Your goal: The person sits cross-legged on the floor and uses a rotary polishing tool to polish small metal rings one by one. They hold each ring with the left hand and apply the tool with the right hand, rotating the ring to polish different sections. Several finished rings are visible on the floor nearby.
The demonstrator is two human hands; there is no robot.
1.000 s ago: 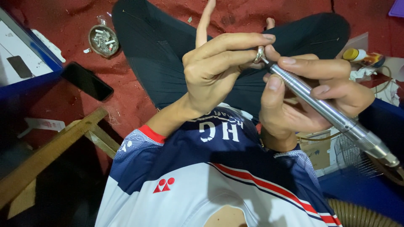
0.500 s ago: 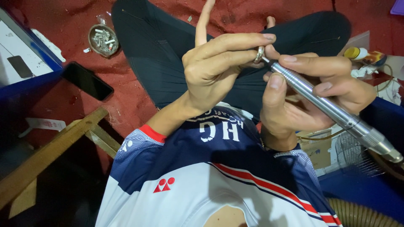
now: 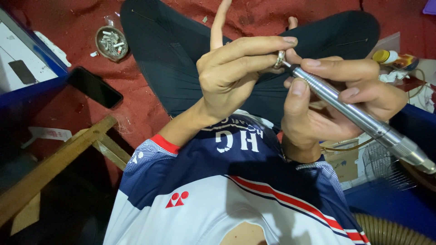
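A small silver ring (image 3: 280,58) is pinched between the thumb and fingertips of the left hand (image 3: 231,75), whose index finger is stretched straight up and clear of the work; the ring is held in mid-air above the lap, in the middle of the scene. A slim metal rotary handpiece (image 3: 349,111) is gripped like a pen by the right hand (image 3: 336,106), fingers closed round its barrel, and its fine tip is set against the ring's edge. For the step to be done well, the ring would best be kept tightly pinched so that it cannot spin, and the tip laid on with light pressure only. The two hands might be braced against each other for steadiness. A dark phone (image 3: 94,87) and a round ashtray (image 3: 111,42) lie on the red floor (image 3: 72,27), far left.
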